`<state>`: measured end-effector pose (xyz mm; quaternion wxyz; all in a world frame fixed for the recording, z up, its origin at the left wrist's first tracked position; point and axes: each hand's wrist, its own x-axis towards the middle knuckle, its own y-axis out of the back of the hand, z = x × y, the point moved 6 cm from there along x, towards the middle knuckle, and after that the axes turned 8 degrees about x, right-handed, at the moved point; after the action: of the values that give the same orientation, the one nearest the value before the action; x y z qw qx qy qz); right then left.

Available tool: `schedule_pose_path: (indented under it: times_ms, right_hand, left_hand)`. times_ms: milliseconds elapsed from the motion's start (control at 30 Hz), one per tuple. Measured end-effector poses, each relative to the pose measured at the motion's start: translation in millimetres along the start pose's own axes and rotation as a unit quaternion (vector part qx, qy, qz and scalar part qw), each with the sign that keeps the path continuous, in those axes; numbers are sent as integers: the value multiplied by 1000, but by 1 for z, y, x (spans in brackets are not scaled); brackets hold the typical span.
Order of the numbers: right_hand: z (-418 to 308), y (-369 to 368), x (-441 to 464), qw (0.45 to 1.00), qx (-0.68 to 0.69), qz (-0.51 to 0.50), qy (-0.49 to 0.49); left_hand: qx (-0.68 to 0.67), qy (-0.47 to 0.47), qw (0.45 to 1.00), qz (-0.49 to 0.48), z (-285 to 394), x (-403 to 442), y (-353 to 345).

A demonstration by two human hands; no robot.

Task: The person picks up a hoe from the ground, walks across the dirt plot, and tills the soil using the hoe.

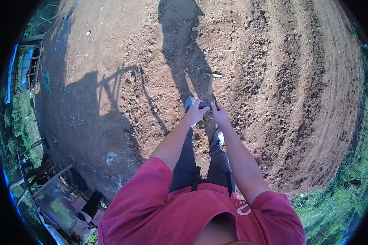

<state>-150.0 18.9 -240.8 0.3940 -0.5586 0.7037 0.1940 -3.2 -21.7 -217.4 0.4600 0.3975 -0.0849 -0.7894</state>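
Observation:
Both my hands meet in front of my legs, around a small dark, flat object (204, 105) that looks like a phone. My left hand (197, 109) grips its left end, and the fingers of my right hand (219, 113) close on its right end. Just beyond them is a long-handled tool, its brown wooden handle (210, 86) pointing away from me. A narrow head with a pale metal blade (217, 75) crosses its far end. Part of the handle's near end is hidden by my hands, and I cannot tell what supports it.
Loose, cloddy soil (245, 94) lies around my shoes (218, 138), with furrows (310, 90) to the right. My shadow (178, 36) stretches ahead. At lower left are wooden poles (53, 179) and piled sheets; a small wooden structure (28, 67) stands at upper left. Grass (327, 208) borders the lower right.

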Motion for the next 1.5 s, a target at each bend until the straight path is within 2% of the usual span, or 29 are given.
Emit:
schedule_pose_path:
  times_ms: [67, 100, 167, 200, 233, 267, 367, 433, 467, 567, 600, 633, 700, 733, 767, 800, 833, 900, 933, 1033, 1067, 1133, 1200, 1233, 1300, 1333, 1433, 1467, 1500]
  right_hand:
    - [89, 18, -19, 997, 60, 1, -45]
    - [147, 29, -24, 990, 92, 8, -111]
    - [250, 54, -29, 958, 154, 28, -240]
    - [300, 63, -30, 936, 182, 58, -294]
    - [340, 69, -28, 924, 239, 70, -291]
    - [369, 78, -24, 938, 197, 33, -283]
    - [399, 84, -12, 881, 265, 86, -382]
    - [405, 84, -7, 880, 256, 97, -388]
    - [405, 79, -6, 886, 240, 111, -382]
    - [435, 78, 11, 878, 238, 132, -393]
    - [447, 76, 14, 877, 244, 130, -393]
    - [459, 74, 10, 875, 249, 128, -395]
    - [460, 70, 13, 889, 238, 124, -372]
    - [457, 70, 14, 893, 232, 100, -373]
    - [451, 70, 13, 897, 227, 78, -371]
    - [441, 76, 11, 925, 149, 109, -332]
    - [427, 81, 4, 942, 87, 78, -313]
    - [395, 91, -13, 963, -36, 11, -267]
    - [362, 84, -29, 978, -11, 47, -205]
    - [254, 60, -88, 989, 84, 68, -101]
    - [231, 57, -102, 987, 91, 96, -90]
    - [189, 49, -138, 993, 69, 71, -71]
    - [150, 40, -167, 994, 81, 50, -51]
    - [136, 41, -181, 996, 59, 40, -60]
    - [105, 40, -205, 997, 15, 19, -76]
    - [82, 32, -228, 995, 57, 27, -72]
    - [68, 42, -236, 998, 29, -29, -55]
    - [60, 49, -236, 998, -51, -28, -32]
    - [51, 50, -239, 998, -48, -22, -25]
  left_hand:
    - [23, -1, 1000, -18, -63, -48, -61]
    - [52, -13, 998, -21, -91, -72, -91]
    - [220, 142, 954, -142, -113, -119, -142]
    - [227, 166, 938, -204, -131, -128, -169]
    - [233, 190, 916, -267, -152, -133, -191]
    - [260, 198, 900, -288, -164, -133, -203]
    - [303, 231, 861, -338, -209, -127, -228]
    - [269, 274, 852, -356, -259, -129, -260]
    - [260, 264, 858, -355, -276, -126, -271]
    - [260, 181, 910, -267, -324, -108, -295]
    - [299, 135, 921, -210, -320, -106, -290]
    - [261, 143, 933, -202, -313, -109, -284]
    - [195, 157, 950, -185, -292, -111, -264]
    - [219, 119, 958, -142, -284, -112, -260]
    - [212, 124, 959, -145, -279, -116, -257]
    - [203, 128, 960, -145, -269, -119, -252]
    - [195, 130, 962, -144, -257, -123, -246]
    - [159, 72, 980, -91, -220, -133, -222]
    - [154, 51, 984, -67, -197, -139, -209]
    - [122, 20, 992, -25, -123, -161, -157]
    - [101, 5, 995, -12, -103, -167, -140]
    - [68, -12, 998, -4, -65, -191, -107]
    - [53, 11, 998, -33, -22, -213, -70]
    - [43, 26, 998, -44, -3, -228, -57]
    - [76, -11, 997, -18, 25, -242, -35]
    - [72, -14, 997, -18, 33, -250, -31]
    - [69, -2, 998, -13, 61, -272, -27]
    - [69, -1, 998, 3, 68, -277, -29]
    - [69, 3, 997, 18, 71, -281, -30]
